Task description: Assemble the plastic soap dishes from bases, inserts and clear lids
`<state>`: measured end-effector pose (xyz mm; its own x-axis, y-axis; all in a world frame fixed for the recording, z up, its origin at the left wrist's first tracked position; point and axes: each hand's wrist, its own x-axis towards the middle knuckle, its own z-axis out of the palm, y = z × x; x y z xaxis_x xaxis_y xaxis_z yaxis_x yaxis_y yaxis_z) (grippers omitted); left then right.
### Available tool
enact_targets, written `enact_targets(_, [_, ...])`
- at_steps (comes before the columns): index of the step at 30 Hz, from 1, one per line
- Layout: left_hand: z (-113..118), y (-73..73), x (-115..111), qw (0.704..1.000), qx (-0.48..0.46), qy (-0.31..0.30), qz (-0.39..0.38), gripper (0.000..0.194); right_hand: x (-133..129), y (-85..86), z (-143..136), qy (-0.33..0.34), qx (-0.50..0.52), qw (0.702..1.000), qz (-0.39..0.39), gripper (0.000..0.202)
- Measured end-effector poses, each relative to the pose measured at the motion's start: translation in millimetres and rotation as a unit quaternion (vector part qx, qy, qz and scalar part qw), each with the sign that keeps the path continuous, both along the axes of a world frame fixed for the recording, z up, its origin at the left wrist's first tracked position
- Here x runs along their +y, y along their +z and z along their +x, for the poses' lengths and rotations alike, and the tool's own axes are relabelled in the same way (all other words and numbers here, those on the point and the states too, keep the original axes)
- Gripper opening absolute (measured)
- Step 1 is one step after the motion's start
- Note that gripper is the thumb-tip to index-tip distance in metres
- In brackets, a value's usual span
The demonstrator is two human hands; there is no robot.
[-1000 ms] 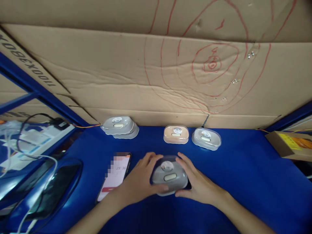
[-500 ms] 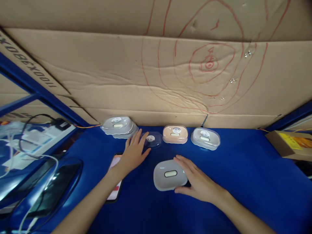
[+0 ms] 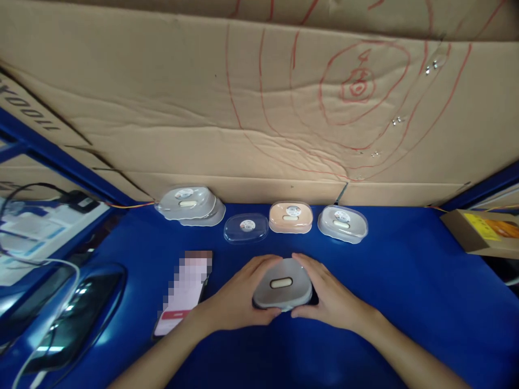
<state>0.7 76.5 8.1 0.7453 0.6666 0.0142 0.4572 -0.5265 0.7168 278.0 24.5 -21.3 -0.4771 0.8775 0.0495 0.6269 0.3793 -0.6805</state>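
A grey rounded plastic box with a pale oval inset on top is held between my two hands in front of me. My left hand is closed round its left side, the thumb low at the front and the fingers behind. On the right side my right hand grips it in the same way. Beyond the hands lies a clear plastic cover with a round white label. Beside that cover stands a peach box under a similar cover. The underside of the held box is hidden.
Grey boxes with clear covers are stacked at the back left, and another covered grey box sits back right. A phone lies left of my hands. Cables and dark devices occupy the far left. A cardboard wall closes the back.
My left hand has left the clear cover, which lies on the table, and come right and nearer to grip the grey box. My right hand still holds the box, now tilted. The view has shifted slightly.
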Motion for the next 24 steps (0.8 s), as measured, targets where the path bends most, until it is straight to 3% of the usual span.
enact_targets(6, [-9, 1.0, 1, 0.999, -0.037, 0.025, -0.029, 0.076, -1, -5.3, -2, -0.005, 0.01, 1.0, 0.011, 0.12])
enact_targets(12, [-37, 20.5, 19, 0.987, 0.076, 0.086, 0.117, 0.063, -1, -9.3, 0, 0.013, -0.016, 0.999, 0.025, 0.112])
enact_targets(14, [-48, 22.4, 25, 0.98, 0.11, 0.1, 0.13, 0.062, -1, -4.5, 2, 0.025, -0.022, 0.999, 0.022, 0.103])
enact_targets(18, [-58, 18.5, 29, 0.974, 0.161, 0.105, 0.118, 0.061, -1, 9.9, 6, 0.048, -0.04, 0.998, -0.005, 0.097])
enact_targets(24, [-48, 11.3, 23, 0.979, 0.14, 0.077, 0.125, 0.065, -4, 17.4, 5, 0.047, -0.073, 0.996, -0.035, 0.1])
